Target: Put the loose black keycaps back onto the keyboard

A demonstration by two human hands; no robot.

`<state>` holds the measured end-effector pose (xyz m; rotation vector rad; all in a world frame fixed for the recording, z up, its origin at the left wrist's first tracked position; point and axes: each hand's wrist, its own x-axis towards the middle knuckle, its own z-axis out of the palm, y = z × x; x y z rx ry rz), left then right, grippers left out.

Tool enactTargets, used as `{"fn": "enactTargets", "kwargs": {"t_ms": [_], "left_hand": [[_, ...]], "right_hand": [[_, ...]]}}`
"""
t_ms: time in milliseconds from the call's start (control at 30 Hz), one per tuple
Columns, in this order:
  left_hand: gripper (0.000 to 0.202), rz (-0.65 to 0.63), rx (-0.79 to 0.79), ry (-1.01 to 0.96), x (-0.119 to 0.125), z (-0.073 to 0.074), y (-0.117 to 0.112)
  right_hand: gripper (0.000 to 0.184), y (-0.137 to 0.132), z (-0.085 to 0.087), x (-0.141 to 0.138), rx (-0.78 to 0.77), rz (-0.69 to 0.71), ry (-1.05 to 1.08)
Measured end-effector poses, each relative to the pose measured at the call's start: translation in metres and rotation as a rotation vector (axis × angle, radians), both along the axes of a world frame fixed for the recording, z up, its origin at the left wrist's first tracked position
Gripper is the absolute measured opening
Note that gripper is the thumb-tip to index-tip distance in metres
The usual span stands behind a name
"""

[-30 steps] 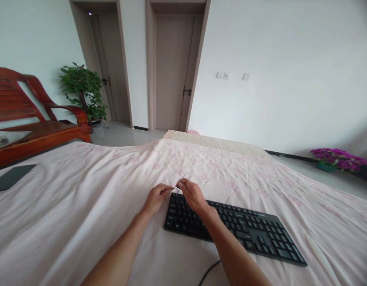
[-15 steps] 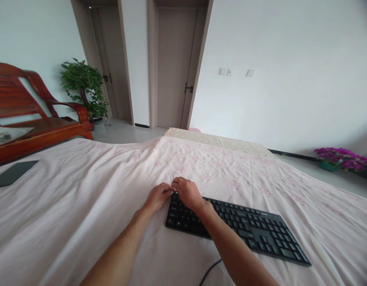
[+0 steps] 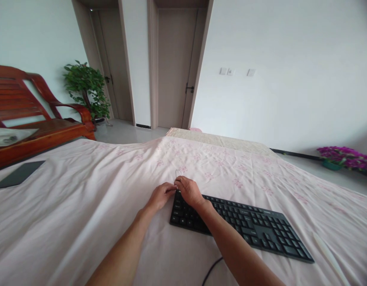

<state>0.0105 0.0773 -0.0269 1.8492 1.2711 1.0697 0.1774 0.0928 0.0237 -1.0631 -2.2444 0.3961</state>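
A black keyboard [image 3: 245, 228] lies on a pink flowered sheet [image 3: 82, 206], its cable [image 3: 211, 272] trailing toward me. My right hand [image 3: 189, 191] rests over the keyboard's far left corner, fingers pinched on a thin wire keycap puller [image 3: 177, 173] whose loop sticks up above the knuckles. My left hand [image 3: 159, 196] lies beside that corner on the sheet, fingers curled, its fingertips meeting the right hand at the puller's base.
A dark flat tablet-like slab [image 3: 19, 174] lies at the sheet's far left. A red wooden bench [image 3: 37, 119], a green potted plant [image 3: 86, 87] and two doors [image 3: 174, 67] stand behind. Purple flowers [image 3: 344, 155] sit on the floor at right.
The wire puller swung from tilted right to nearly upright and sank lower into my right hand. Both hands stayed at the keyboard's corner; the view shifted slightly.
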Motion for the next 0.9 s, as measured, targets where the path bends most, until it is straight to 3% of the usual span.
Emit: {"fn": "enactTargets", "kwargs": {"t_ms": [267, 600, 700, 900], "left_hand": [[0.023, -0.119, 0.062, 0.07, 0.011, 0.005, 0.009], [0.027, 0.02, 0.142, 0.143, 0.021, 0.011, 0.0], [0.025, 0.047, 0.15, 0.091, 0.022, 0.011, 0.0], [0.026, -0.061, 0.019, -0.157, 0.017, 0.011, 0.0]], "right_hand": [[0.023, -0.006, -0.006, 0.01, 0.005, 0.006, 0.061], [0.023, -0.009, -0.01, 0.012, 0.038, -0.02, 0.291], [0.024, -0.01, -0.009, 0.013, 0.048, -0.018, 0.357], [0.026, -0.007, -0.009, 0.011, -0.013, -0.072, 0.346]]}}
